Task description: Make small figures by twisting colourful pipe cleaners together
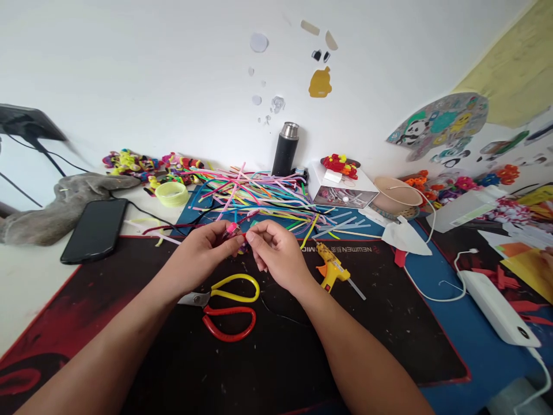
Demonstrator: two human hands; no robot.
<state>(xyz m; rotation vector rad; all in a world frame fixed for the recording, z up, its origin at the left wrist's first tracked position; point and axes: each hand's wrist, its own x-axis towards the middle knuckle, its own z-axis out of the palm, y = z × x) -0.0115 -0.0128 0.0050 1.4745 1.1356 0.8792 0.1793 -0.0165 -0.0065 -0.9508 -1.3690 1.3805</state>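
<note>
Above the black mat (367, 346), my left hand (201, 253) is closed on a small pink pipe-cleaner craft piece (232, 229). A dark red pipe cleaner (249, 216) sticks up behind it. My right hand (276, 251) meets the left at the fingertips, pinching at the craft piece's edge, where a small bit of red shows. What lies between these fingertips is mostly hidden. Just below my hands lie scissors (233, 279) with one yellow and one red handle loop. To the right of my right hand rests a yellow glue gun (332, 266) with a clear glue stick in it.
Behind my hands spreads a pile of coloured pipe cleaners (254, 193). A black thermos (286, 150) and a white drawer box (343, 187) stand by the wall. At left are a phone (95, 230) and a tape roll (171, 195); at right, a white power bank (496, 308) with cable.
</note>
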